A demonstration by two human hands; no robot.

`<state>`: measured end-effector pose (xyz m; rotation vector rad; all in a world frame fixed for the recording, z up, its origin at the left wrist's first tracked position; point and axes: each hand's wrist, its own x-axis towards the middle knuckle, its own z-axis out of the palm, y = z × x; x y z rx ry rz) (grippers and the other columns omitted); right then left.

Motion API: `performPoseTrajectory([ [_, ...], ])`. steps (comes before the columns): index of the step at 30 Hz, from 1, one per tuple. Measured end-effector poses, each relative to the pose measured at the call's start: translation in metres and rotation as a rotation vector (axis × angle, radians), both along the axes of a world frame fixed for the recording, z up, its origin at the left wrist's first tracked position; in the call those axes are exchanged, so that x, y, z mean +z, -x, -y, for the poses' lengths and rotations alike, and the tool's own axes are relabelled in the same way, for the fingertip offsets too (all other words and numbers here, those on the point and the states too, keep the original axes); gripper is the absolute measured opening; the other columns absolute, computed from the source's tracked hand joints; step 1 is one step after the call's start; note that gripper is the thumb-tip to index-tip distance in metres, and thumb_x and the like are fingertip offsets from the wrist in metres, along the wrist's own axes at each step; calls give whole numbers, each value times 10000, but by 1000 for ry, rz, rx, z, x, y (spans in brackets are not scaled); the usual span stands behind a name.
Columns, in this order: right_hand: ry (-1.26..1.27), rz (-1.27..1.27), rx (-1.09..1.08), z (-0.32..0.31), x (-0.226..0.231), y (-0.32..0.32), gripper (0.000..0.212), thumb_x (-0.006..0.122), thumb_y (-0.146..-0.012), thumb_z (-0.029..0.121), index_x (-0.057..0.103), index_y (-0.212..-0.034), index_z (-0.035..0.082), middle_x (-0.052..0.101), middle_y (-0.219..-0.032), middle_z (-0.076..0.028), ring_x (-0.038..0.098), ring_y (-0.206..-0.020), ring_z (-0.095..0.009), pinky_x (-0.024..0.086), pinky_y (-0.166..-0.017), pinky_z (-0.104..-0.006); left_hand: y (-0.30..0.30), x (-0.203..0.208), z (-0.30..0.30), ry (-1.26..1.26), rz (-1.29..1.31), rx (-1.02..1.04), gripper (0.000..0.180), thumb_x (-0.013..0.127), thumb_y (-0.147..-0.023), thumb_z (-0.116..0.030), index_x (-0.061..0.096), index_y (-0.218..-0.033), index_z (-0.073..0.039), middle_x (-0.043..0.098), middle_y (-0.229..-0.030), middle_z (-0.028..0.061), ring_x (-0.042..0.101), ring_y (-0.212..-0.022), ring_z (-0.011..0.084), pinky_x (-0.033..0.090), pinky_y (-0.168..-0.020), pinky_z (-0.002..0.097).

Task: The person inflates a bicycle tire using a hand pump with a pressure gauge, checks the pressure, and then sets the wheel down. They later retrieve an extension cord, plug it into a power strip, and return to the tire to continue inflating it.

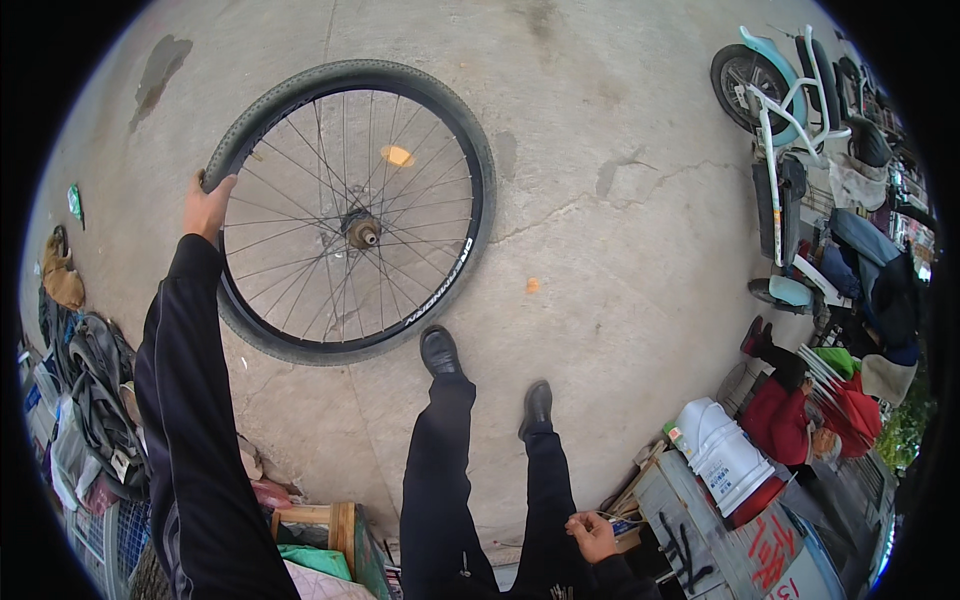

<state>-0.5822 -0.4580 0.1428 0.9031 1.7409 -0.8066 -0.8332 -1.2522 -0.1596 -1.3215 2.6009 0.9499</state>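
A bicycle wheel [362,232] with a black tyre, dark rim, thin spokes and a bare hub is in front of me over the concrete. My left hand [207,207] grips the tyre at its left side, thumb on top and fingers wrapped out of sight. Close to the tyre's lower right edge is my left shoe [439,351]. Down at the lower right, away from the wheel, my right hand [593,536] is held beside my leg with its fingers curled in; anything inside them is too small or hidden to see.
A pale blue and white scooter [775,110] stands at the upper right. Below it a person in red [778,420] sits near white buckets [722,455] on a grey box. Black tubes [100,385] lie heaped at left, and a wooden crate [342,535] is near my left arm.
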Motion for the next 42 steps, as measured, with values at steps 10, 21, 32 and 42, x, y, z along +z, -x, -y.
performPoseTrajectory([
  [10, 18, 5, -46, 24, 18, 8, 215, 702, -992, 200, 670, -1016, -11, 674, -856, -7, 609, -778, -78, 502, -735, -258, -35, 1, 12, -135, -76, 35, 945, 770, -799, -425, 413, -1503, 94, 644, -1318, 298, 633, -1231, 362, 472, -1052, 407],
  [21, 123, -186, 61, 30, 42, 28, 205, 670, -978, 184, 686, -1000, -19, 717, -866, -64, 672, -780, -127, 547, -750, -295, -301, 119, -111, -324, 353, -88, 684, 670, -771, -159, 531, -1415, 23, 746, -925, 166, 727, -853, 309, 573, -813, 404],
  [32, 152, -389, 197, -5, 57, 39, 270, 698, -944, 246, 726, -1021, -11, 758, -876, -136, 733, -788, -199, 579, -744, -349, -454, 258, -318, -769, 533, 81, 433, 658, -867, -42, 597, -1265, 115, 733, -849, 214, 735, -738, 268, 593, -616, 358],
  [42, -135, -743, 177, -166, 120, 46, 317, 649, -896, 361, 723, -1011, 76, 748, -978, -167, 704, -944, -371, 543, -821, -479, -275, 317, -326, 279, 254, -529, 464, 644, -870, -466, 685, -1012, -26, 695, -937, 229, 664, -856, 368, 520, -786, 489],
])
